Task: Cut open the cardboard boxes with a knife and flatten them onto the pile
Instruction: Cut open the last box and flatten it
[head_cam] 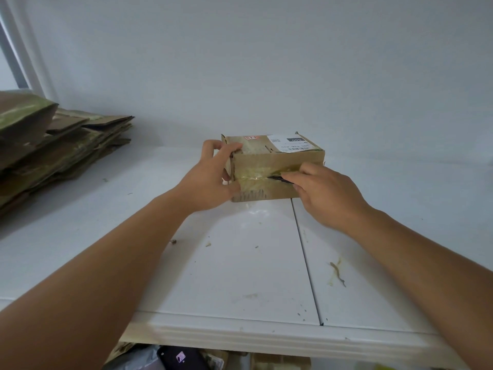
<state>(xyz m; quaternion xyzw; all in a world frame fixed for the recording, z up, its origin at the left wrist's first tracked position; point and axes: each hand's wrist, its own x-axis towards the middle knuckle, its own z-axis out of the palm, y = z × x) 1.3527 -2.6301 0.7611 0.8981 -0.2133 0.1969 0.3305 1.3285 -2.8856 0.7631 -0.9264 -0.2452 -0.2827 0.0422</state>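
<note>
The box (272,166) sits on the white table (240,263), near its far edge by the wall (266,62), straddling a seam between two table panels. It is a small brown cardboard carton, shut, with a white label (290,143) on its top and yellowish tape (256,180) across the near face. The left hand (210,177) holds the box's left end, its grip wrapped over the top corner with the thumb low on the near face. The right hand (328,193) is at the right side of that face, its grip clenched on a dark knife (277,178); only the thin blade tip shows, lying along the taped seam and pointing left. Both bare forearms reach in from the bottom corners.

Well to the left, against the wall, lies the pile (53,148) of flattened cardboard, several layers deep, with its edges ragged. Small scraps of tape and cardboard (337,273) dot the tabletop near the front. Below the table's front edge a dark phone (181,357) shows among bags and cardboard.
</note>
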